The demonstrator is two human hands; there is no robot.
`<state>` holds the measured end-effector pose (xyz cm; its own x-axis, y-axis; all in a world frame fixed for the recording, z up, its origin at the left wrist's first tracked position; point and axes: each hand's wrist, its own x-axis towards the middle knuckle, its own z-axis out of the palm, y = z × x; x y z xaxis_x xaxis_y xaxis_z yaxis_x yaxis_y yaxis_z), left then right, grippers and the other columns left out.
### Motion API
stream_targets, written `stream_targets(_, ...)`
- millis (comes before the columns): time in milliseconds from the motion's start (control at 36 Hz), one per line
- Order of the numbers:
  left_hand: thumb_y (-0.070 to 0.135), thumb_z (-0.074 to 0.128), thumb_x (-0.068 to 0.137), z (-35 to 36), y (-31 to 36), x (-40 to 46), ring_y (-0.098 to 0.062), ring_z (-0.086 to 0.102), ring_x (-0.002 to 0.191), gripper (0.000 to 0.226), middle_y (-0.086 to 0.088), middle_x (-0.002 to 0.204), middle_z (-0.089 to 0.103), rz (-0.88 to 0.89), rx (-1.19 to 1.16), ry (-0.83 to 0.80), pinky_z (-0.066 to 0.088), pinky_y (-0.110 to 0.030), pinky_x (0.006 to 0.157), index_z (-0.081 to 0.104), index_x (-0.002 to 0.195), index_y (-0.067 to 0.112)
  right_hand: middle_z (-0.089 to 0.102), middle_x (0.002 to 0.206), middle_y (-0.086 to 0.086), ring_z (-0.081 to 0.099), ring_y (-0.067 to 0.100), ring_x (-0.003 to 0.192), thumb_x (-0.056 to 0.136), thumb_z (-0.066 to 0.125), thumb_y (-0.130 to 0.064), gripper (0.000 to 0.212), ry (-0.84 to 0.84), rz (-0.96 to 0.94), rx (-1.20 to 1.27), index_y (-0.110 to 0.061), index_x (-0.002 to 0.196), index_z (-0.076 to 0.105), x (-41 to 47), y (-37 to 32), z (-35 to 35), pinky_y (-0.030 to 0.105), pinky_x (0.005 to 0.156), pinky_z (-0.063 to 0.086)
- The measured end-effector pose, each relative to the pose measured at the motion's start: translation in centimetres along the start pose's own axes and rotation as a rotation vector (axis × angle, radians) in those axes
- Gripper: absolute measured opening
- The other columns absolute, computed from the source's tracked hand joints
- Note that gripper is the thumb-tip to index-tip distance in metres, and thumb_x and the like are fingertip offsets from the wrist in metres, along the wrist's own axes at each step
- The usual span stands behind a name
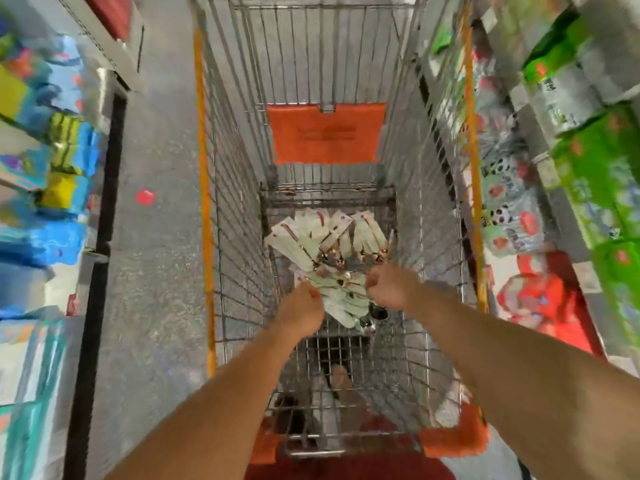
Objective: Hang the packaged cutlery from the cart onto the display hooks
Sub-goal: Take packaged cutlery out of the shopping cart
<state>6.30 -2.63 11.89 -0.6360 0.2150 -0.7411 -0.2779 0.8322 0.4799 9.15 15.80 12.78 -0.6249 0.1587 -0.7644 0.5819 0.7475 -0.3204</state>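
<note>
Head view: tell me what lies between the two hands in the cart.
In the head view, a bundle of packaged cutlery lies between the left hand and right hand, inside the wire cart.

Motion blur smears the shelf goods [52, 161] at both frame edges, and both hands' fingertips hide behind the cutlery packs [332, 258].

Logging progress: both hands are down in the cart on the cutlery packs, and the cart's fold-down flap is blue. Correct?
Not quite. The flap is orange, not blue, as the head view shows. The rest stands: the left hand and right hand are down in the cart on the cutlery packs.
</note>
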Motion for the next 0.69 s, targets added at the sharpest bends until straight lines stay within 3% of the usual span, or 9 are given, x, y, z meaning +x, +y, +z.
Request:
stream_targets(83, 0.018, 0.041, 0.104, 1.1, -0.9, 2.1, -0.018, 0.063, 0.076, 0.019, -0.004, 0.093, 0.064, -0.039, -0.024, -0.011, 0.055, -0.034, 0.065, 0.06, 0.103, 0.016, 0.068, 0.112, 0.009, 0.066, 0.023, 0.098, 0.094, 0.058, -0.011, 0.021, -0.036, 0.012, 0.006, -0.008, 0.113, 0.065, 2.3, 0.2, 1.2, 0.035, 0.093, 0.054)
stream_targets(167, 0.023, 0.036, 0.106, 2.1, -1.5, 4.0, -0.019, 0.064, 0.081, 0.024, 0.0, 0.086, 0.058, -0.066, -0.012, 0.014, 0.059, -0.041, 0.08, 0.058, 0.1, 0.017, 0.066, 0.109, 0.01, 0.065, 0.023, 0.096, 0.091, 0.064, -0.014, 0.022, -0.057, 0.037, -0.006, -0.008, 0.111, 0.062, 4.5, 0.2, 2.6, 0.04, 0.089, 0.056)
stream_targets(278, 0.021, 0.037, 0.105, 2.9, -2.2, 7.3, -0.02, 0.062, 0.083, 0.022, -0.007, 0.097, 0.063, -0.119, -0.024, 0.044, 0.057, -0.039, 0.078, 0.057, 0.106, 0.011, 0.059, 0.122, 0.009, 0.057, 0.017, 0.089, 0.089, 0.065, -0.018, 0.036, -0.056, 0.042, -0.024, -0.011, 0.123, 0.058, 7.9, 0.0, 4.0, 0.028, 0.075, 0.05)
stream_targets(389, 0.017, 0.042, 0.1, 2.6, -2.1, 10.6, -0.026, 0.066, 0.09, 0.021, -0.005, 0.098, 0.062, -0.164, -0.13, 0.129, 0.057, -0.043, 0.082, 0.058, 0.11, 0.012, 0.046, 0.141, 0.012, 0.053, 0.029, 0.121, 0.09, 0.063, -0.024, 0.052, -0.022, -0.004, -0.01, -0.014, 0.139, 0.048, 11.4, -1.0, 5.0, 0.036, 0.097, 0.047)
stream_targets(472, 0.011, 0.043, 0.099, 2.1, -1.9, 13.3, -0.032, 0.06, 0.108, 0.025, -0.011, 0.114, 0.06, -0.182, -0.09, 0.19, 0.051, -0.041, 0.092, 0.057, 0.12, 0.007, 0.055, 0.131, 0.009, 0.056, 0.029, 0.114, 0.089, 0.061, -0.037, 0.049, 0.04, -0.015, 0.06, -0.013, 0.131, 0.052, 14.1, -2.0, 5.4, 0.038, 0.092, 0.05)
stream_targets(556, 0.012, 0.044, 0.099, 2.3, -2.3, 15.9, -0.033, 0.051, 0.121, 0.034, -0.015, 0.132, 0.052, -0.197, -0.027, 0.232, 0.043, -0.04, 0.099, 0.049, 0.132, 0.003, 0.056, 0.105, 0.005, 0.056, 0.026, 0.093, 0.086, 0.062, -0.03, 0.026, 0.084, -0.047, 0.084, -0.012, 0.105, 0.055, 16.5, -2.9, 5.6, 0.031, 0.073, 0.045)
stream_targets(583, 0.013, 0.043, 0.1, 2.4, -2.4, 16.5, -0.03, 0.049, 0.122, 0.035, -0.014, 0.134, 0.051, -0.213, -0.038, 0.234, 0.041, -0.038, 0.101, 0.048, 0.133, 0.004, 0.054, 0.104, 0.006, 0.054, 0.025, 0.093, 0.088, 0.061, -0.029, 0.023, 0.099, -0.062, 0.068, -0.013, 0.103, 0.054, 17.1, -3.2, 5.6, 0.032, 0.075, 0.045)
stream_targets(639, 0.012, 0.041, 0.099, 2.3, -2.5, 17.3, -0.028, 0.047, 0.122, 0.036, -0.012, 0.135, 0.051, -0.211, -0.048, 0.26, 0.039, -0.035, 0.106, 0.049, 0.133, 0.003, 0.052, 0.12, 0.009, 0.055, 0.027, 0.108, 0.091, 0.06, -0.035, 0.037, 0.131, -0.1, 0.022, -0.015, 0.121, 0.054, 18.3, -3.7, 5.8, 0.038, 0.088, 0.049)
stream_targets(694, 0.006, 0.045, 0.096, 2.3, -2.6, 18.0, -0.036, 0.048, 0.121, 0.036, -0.021, 0.132, 0.052, -0.223, -0.121, 0.33, 0.04, -0.044, 0.107, 0.048, 0.13, -0.004, 0.048, 0.132, 0.008, 0.052, 0.027, 0.12, 0.088, 0.064, -0.041, 0.053, 0.145, -0.128, 0.023, -0.018, 0.133, 0.048, 19.3, -4.4, 5.9, 0.042, 0.095, 0.049)
